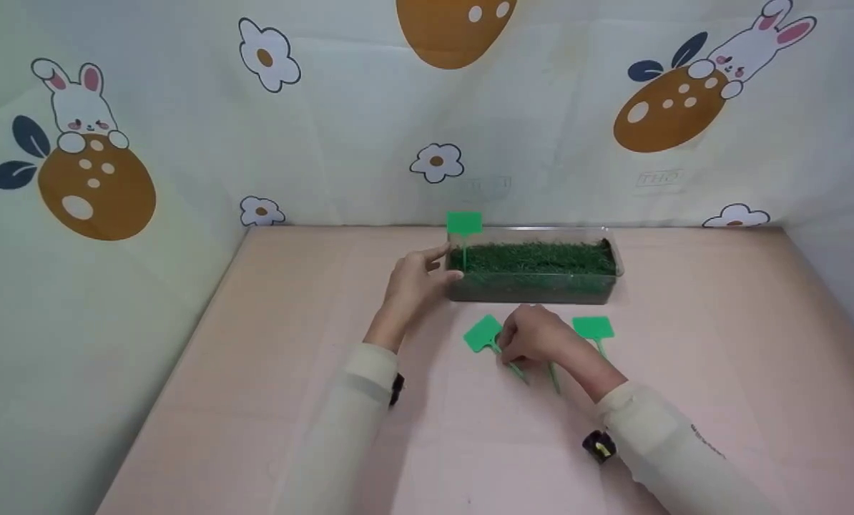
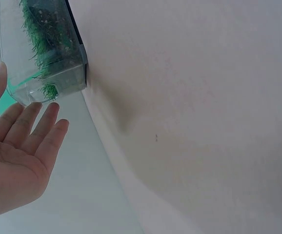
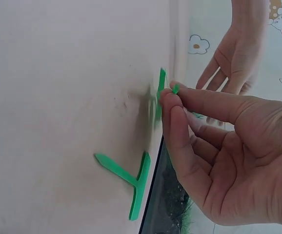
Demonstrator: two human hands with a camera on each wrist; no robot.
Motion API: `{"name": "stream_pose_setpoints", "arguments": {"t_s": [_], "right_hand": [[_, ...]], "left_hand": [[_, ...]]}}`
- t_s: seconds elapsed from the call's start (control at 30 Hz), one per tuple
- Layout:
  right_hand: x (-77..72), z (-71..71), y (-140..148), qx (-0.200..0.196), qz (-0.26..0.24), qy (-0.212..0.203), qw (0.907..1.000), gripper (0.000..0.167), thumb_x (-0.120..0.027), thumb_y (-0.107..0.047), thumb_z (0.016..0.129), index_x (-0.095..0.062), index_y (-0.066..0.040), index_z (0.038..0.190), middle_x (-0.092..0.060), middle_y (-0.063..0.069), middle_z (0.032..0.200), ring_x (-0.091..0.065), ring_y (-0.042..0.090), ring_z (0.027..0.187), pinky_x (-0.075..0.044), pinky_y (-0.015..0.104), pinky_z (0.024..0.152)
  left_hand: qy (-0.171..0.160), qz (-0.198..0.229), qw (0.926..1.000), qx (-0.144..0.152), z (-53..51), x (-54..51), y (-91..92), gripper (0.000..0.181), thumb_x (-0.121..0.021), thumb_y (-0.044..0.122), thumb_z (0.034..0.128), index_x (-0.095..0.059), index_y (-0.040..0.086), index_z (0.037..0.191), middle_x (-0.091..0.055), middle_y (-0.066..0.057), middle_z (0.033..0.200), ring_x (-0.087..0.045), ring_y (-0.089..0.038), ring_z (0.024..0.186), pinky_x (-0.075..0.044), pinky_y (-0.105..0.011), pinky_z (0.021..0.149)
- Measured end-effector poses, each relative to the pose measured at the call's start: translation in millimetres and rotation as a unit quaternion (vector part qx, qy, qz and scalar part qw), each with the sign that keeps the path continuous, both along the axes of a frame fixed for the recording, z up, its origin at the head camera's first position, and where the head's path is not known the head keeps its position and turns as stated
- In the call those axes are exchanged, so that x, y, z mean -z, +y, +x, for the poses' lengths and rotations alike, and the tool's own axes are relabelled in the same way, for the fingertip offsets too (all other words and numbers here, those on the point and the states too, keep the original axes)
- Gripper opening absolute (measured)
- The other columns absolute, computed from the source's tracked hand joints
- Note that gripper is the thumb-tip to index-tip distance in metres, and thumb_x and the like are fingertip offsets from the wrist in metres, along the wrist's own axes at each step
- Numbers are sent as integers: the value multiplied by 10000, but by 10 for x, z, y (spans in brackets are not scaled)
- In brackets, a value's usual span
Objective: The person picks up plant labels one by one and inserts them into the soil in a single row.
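A clear plastic box (image 1: 534, 287) of green grass (image 1: 541, 257) stands at the back of the table. One green plant label (image 1: 464, 222) is upright at its left end. My left hand (image 1: 414, 282) is at that end, fingers extended and spread, fingertips at or close to the wall; firm contact cannot be told. In front of the box my right hand (image 1: 534, 335) pinches a green plant label (image 3: 176, 88) between thumb and forefinger; the fingers hide most of it. Another green label (image 1: 594, 327) lies right of this hand. A label plate (image 1: 483, 333) shows to its left.
A green stem (image 1: 554, 378) pokes out below my right hand, its upper part hidden. The table (image 1: 291, 400) has a pale pink cover. Behind it hangs a cloth (image 1: 341, 129) with rabbits and flowers, close to the box's back.
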State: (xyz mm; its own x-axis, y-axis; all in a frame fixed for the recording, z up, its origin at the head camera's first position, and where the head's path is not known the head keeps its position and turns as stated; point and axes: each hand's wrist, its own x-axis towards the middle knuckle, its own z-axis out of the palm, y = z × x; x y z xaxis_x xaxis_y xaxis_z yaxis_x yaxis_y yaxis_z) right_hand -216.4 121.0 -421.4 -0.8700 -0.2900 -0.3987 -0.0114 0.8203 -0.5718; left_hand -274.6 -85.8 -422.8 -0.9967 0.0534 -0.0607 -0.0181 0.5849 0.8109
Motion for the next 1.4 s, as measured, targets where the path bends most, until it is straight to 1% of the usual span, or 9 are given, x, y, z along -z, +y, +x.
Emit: {"name": "stream_pose_setpoints", "arguments": {"t_s": [0.1, 0.17, 0.37, 0.6, 0.67, 0.83, 1.07, 1.23, 1.4], "right_hand": [[-8, -12, 18, -136, -21, 90, 9999, 42, -794, -117, 831, -777, -84, 849, -725, 34, 860, -565, 109, 637, -458, 224, 591], [-15, -18, 28, -154, -88, 77, 9998, 37, -786, -117, 838, -771, -84, 837, -720, 31, 862, -561, 111, 644, -456, 228, 599], [-34, -36, 69, -147, -353, -46, 9993, 38, -742, -94, 875, -760, -64, 889, -693, 34, 793, -558, 109, 622, -465, 233, 592], [-76, -60, 115, -253, -615, 57, 9978, 50, -722, -81, 893, -750, -45, 913, -694, 38, 764, -576, 99, 631, -477, 233, 610], [-87, -63, 122, -236, -676, 23, 9974, 58, -720, -81, 894, -748, -42, 926, -686, 35, 758, -582, 99, 632, -489, 238, 615], [-105, -76, 132, -209, -754, 14, 9969, 66, -710, -84, 898, -741, -41, 938, -665, 18, 751, -589, 106, 648, -497, 243, 623], [-115, -94, 157, -309, -825, 183, 9959, 90, -712, -87, 906, -739, -17, 955, -672, 21, 745, -577, 102, 640, -473, 230, 620], [-123, -107, 170, -233, -870, 164, 9958, 120, -713, -108, 911, -739, -17, 985, -704, 38, 799, -601, 88, 653, -504, 238, 650], [-138, -129, 180, -207, -950, 131, 9952, 145, -709, -121, 920, -734, -7, 1006, -720, 53, 812, -629, 95, 659, -561, 301, 687]], "left_hand": [[-30, 34, 10000, -7, 6, 1, -1, 607, -759, 321, 879, -535, 299, 1443, -525, 55, 1501, -558, -180, 1343, -501, -391, 1064], [-43, 38, 10000, -18, 10, 2, -1, 607, -758, 320, 880, -534, 299, 1444, -527, 59, 1498, -556, -181, 1344, -501, -396, 1064], [-17, 29, 10000, -42, 13, 8, -1, 602, -756, 320, 886, -533, 298, 1445, -541, 17, 1491, -565, -187, 1335, -513, -395, 1048], [58, 165, 9998, -52, 21, 9, -4, 604, -767, 298, 884, -541, 270, 1442, -551, 14, 1481, -567, -199, 1335, -504, -400, 1061], [78, 183, 9998, -57, 23, 7, -3, 601, -768, 299, 883, -545, 267, 1440, -555, 17, 1477, -568, -201, 1333, -505, -401, 1061], [66, 145, 9998, -71, 24, 1, -1, 599, -766, 306, 885, -542, 282, 1440, -552, 30, 1480, -570, -194, 1331, -508, -398, 1056], [55, 138, 9999, -65, 17, 5, -1, 594, -766, 301, 886, -544, 291, 1436, -554, 27, 1478, -571, -191, 1330, -512, -395, 1050], [131, 143, 9998, -11, 16, 11, -3, 591, -763, 294, 888, -546, 278, 1437, -559, 6, 1472, -574, -207, 1327, -516, -394, 1045], [111, 115, 9999, 16, 24, 1, -3, 588, -757, 302, 891, -543, 287, 1438, -558, -3, 1474, -567, -212, 1334, -516, -392, 1046]]}}
